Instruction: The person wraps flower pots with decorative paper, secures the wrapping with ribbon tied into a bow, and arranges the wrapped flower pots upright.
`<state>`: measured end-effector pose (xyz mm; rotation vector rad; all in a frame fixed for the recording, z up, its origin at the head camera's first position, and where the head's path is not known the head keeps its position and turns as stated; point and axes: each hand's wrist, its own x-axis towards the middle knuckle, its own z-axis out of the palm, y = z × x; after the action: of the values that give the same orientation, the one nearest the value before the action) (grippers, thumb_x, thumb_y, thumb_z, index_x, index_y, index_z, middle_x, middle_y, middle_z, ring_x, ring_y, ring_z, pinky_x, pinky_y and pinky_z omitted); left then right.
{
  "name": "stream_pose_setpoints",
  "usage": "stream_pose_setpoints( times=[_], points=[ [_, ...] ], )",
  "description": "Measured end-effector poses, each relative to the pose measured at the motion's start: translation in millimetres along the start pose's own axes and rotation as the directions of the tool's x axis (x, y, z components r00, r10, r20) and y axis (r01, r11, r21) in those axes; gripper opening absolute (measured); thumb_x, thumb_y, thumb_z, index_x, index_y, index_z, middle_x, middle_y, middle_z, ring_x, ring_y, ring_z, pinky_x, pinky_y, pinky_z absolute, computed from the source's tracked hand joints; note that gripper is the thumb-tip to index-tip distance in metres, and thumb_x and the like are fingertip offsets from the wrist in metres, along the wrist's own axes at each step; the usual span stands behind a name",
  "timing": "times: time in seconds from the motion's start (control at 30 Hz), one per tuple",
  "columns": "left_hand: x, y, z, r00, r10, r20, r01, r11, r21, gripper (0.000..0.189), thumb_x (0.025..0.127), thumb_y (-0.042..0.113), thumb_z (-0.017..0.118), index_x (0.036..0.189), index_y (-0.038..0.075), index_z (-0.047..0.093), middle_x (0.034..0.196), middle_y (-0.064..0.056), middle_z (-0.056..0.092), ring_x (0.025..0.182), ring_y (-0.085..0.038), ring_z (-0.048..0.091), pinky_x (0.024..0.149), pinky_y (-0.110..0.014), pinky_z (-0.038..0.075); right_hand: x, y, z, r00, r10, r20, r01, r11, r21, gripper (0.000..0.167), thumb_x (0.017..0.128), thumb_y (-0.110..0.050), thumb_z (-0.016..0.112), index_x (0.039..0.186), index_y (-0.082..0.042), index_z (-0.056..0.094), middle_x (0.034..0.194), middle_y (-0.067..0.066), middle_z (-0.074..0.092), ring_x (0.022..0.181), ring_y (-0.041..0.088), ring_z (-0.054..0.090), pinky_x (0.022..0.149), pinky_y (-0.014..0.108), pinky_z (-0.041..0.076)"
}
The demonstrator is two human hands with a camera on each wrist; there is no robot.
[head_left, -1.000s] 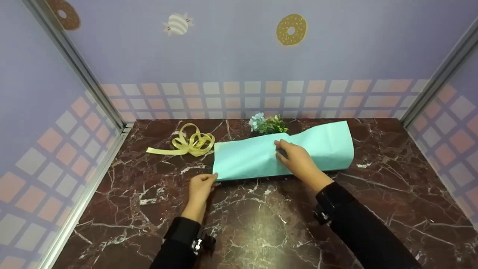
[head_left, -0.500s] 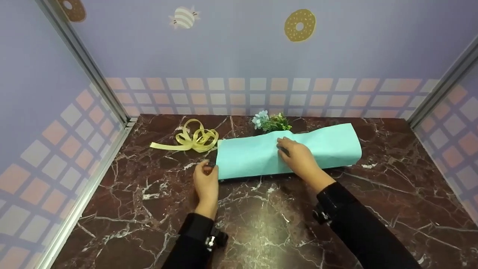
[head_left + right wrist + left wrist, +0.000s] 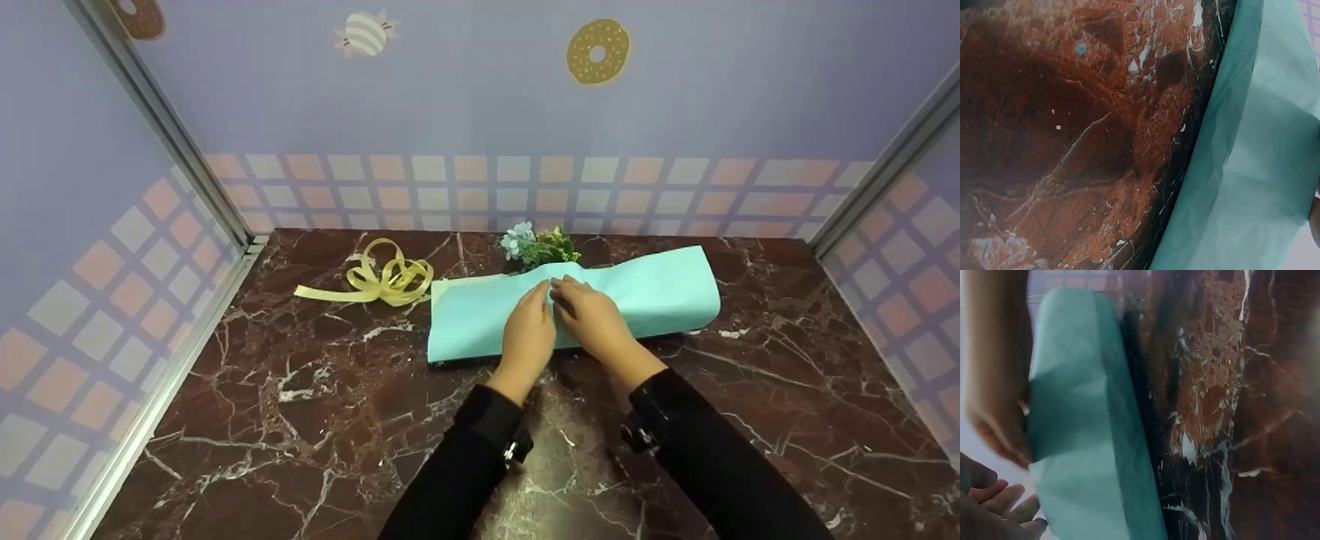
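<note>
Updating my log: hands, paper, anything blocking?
Left hand over turquoise paper, right hand touching it. Paper folded. Flowers behind, ribbon to left; neither seems in the way.

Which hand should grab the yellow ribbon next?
Probably the left hand. The yellow ribbon lies just past the left end of the turquoise paper, on that hand's side. The right hand is farther away and would have to reach across the left.

Left arm (image 3: 453, 469), right arm (image 3: 727, 454) reached forward, converging. Left hand (image 3: 529, 330) had fingers extended; right hand (image 3: 595, 316) curled, fingertips beside left's.
</note>
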<state>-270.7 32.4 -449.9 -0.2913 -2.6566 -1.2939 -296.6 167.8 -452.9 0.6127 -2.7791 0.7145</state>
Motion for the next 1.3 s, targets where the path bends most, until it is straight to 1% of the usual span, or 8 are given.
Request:
stream_pose_setpoints(
  times=[0.17, 0.3, 0.47, 0.6, 0.8, 0.87, 1.13, 1.3],
  points=[
    [12.4, -2.0, 14.4, 1.000, 0.009, 0.002, -0.009, 0.974, 0.225, 0.035, 0.105, 0.011, 0.043, 0.136, 0.002, 0.055, 0.137, -0.011, 0.056, 0.127, -0.025, 0.051, 0.111, -0.049, 0.032, 0.8, -1, -3, 0.999, 0.025, 0.029, -0.027, 0.999, 0.048, 0.034, 0.101, -0.012, 0.053, 0.132, 0.001, 0.058, 0.135, 0.018, 0.055, 0.131, 0.033, 0.045, 0.110, 0.048, 0.034],
    [17.5, -0.1, 21.8, 0.999, -0.012, -0.032, 0.021, 0.954, 0.298, 0.032, 0.103, 0.016, 0.049, 0.130, 0.004, 0.062, 0.132, -0.007, 0.060, 0.123, -0.023, 0.055, 0.110, -0.050, 0.034, 1.6, 2, -9, 0.998, 0.052, 0.033, -0.054, 0.996, 0.070, 0.031, 0.101, -0.011, 0.053, 0.128, 0.003, 0.060, 0.136, 0.021, 0.053, 0.130, 0.036, 0.045, 0.107, 0.049, 0.038],
    [16.6, -2.7, 25.9, 0.998, -0.038, -0.046, 0.052, 0.935, 0.351, 0.033, 0.101, 0.022, 0.055, 0.130, 0.009, 0.064, 0.133, -0.012, 0.058, 0.122, -0.025, 0.056, 0.108, -0.052, 0.035, -1.1, 6, -11, 0.991, 0.130, 0.031, -0.130, 0.991, 0.007, 0.035, 0.097, -0.019, 0.062, 0.126, 0.001, 0.063, 0.136, 0.025, 0.049, 0.125, 0.041, 0.048, 0.103, 0.052, 0.041],
    [16.4, -5.0, 26.1, 0.997, -0.058, -0.041, 0.069, 0.936, 0.346, 0.033, 0.102, 0.026, 0.053, 0.130, 0.013, 0.063, 0.132, -0.012, 0.059, 0.121, -0.026, 0.057, 0.109, -0.053, 0.033, -3.9, 7, -12, 0.986, 0.158, 0.051, -0.155, 0.986, -0.053, 0.042, 0.095, -0.026, 0.065, 0.132, -0.004, 0.061, 0.136, 0.026, 0.050, 0.121, 0.042, 0.051, 0.100, 0.054, 0.042],
    [19.0, -6.6, 23.1, 0.998, -0.068, 0.003, 0.064, 0.948, 0.310, 0.030, 0.103, 0.026, 0.050, 0.128, 0.011, 0.057, 0.095, -0.006, 0.072, 0.087, -0.024, 0.068, 0.110, -0.057, 0.029, -4.9, 10, -11, 0.992, 0.127, 0.011, -0.127, 0.992, -0.004, 0.040, 0.092, -0.019, 0.069, 0.129, -0.003, 0.063, 0.135, 0.026, 0.051, 0.119, 0.043, 0.053, 0.098, 0.054, 0.044],
    [20.8, -5.4, 21.2, 0.996, -0.085, 0.014, 0.077, 0.953, 0.292, 0.029, 0.104, 0.027, 0.049, 0.128, 0.012, 0.056, 0.088, -0.006, 0.071, 0.084, -0.025, 0.068, 0.109, -0.060, 0.027, -4.3, 11, -12, 0.994, 0.113, -0.002, -0.113, 0.993, 0.013, 0.039, 0.091, -0.016, 0.070, 0.127, -0.002, 0.063, 0.134, 0.026, 0.051, 0.119, 0.043, 0.052, 0.098, 0.054, 0.044],
    [22.3, -8.6, 20.7, 0.990, -0.117, 0.077, 0.098, 0.972, 0.214, 0.034, 0.104, 0.032, 0.047, 0.130, 0.010, 0.053, 0.122, -0.009, 0.064, 0.112, -0.028, 0.060, 0.107, -0.062, 0.028, -5.5, 16, -7, 0.994, 0.076, -0.077, -0.074, 0.997, 0.032, 0.032, 0.089, -0.015, 0.073, 0.118, -0.004, 0.068, 0.126, 0.023, 0.057, 0.116, 0.042, 0.053, 0.097, 0.054, 0.044],
    [17.3, -11.8, 22.2, 0.994, -0.083, 0.078, 0.065, 0.975, 0.212, 0.034, 0.103, 0.030, 0.050, 0.129, 0.007, 0.052, 0.123, -0.012, 0.062, 0.111, -0.029, 0.060, 0.105, -0.058, 0.035, -10.7, 15, -3, 0.991, 0.054, -0.120, -0.049, 0.998, 0.047, 0.030, 0.087, -0.014, 0.075, 0.114, -0.004, 0.069, 0.122, 0.023, 0.058, 0.111, 0.043, 0.054, 0.093, 0.055, 0.045]
  ],
)
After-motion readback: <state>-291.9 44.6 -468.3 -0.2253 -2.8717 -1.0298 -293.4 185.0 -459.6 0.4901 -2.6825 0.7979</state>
